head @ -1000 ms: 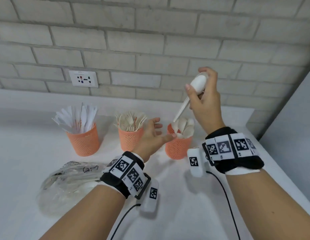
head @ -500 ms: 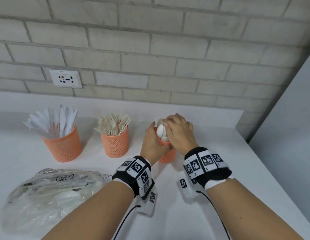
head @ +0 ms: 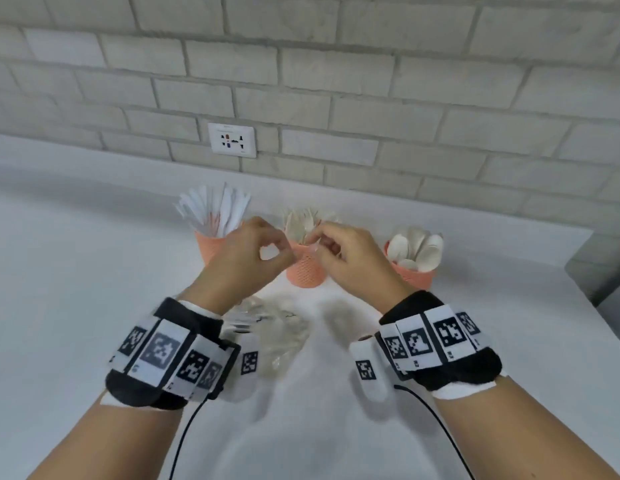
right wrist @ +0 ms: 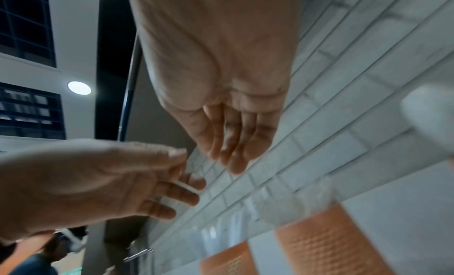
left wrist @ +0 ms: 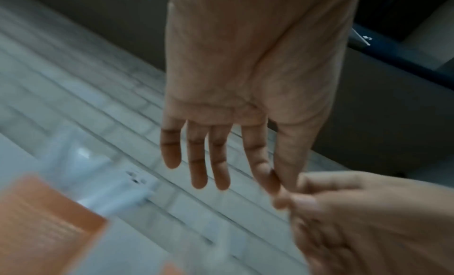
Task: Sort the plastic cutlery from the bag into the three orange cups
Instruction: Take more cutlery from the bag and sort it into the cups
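Three orange mesh cups stand in a row: the left cup (head: 211,245) holds knives, the middle cup (head: 305,273) forks, the right cup (head: 415,276) spoons. Both hands hover together in front of the middle cup. My right hand (head: 319,243) pinches what looks like a small clear plastic scrap (head: 314,241). On my left hand (head: 290,260) thumb and index tips meet in a ring beside it, and the other fingers (left wrist: 199,162) are straight. Whether the left pinch holds anything is hidden. The clear bag (head: 280,327) lies below the left wrist.
A white counter (head: 76,306) runs back to a grey brick wall with a power socket (head: 232,140). The counter's right edge (head: 592,271) is close to the spoon cup. Cables trail from both wrist bands toward me.
The spoon held high a second ago went into the right cup. Both hands then left that cup and moved left, meeting in front of the middle cup.
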